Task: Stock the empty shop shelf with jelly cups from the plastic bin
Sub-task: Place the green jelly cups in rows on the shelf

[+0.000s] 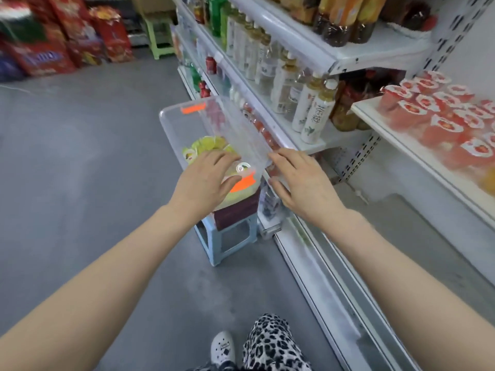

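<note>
Fingers open, left hand [205, 180] reaches for green jelly cups [209, 144] at the plastic bin's [171, 129] near end; right hand [301, 180], open too, waits by its corner

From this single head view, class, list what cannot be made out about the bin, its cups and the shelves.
Head view: count of green jelly cups in the plastic bin; the left hand covers some.
Head view: whether that hand grips a cup; its palm side is hidden.
Head view: the shelf of red cups; the right edge cuts it off.
</note>
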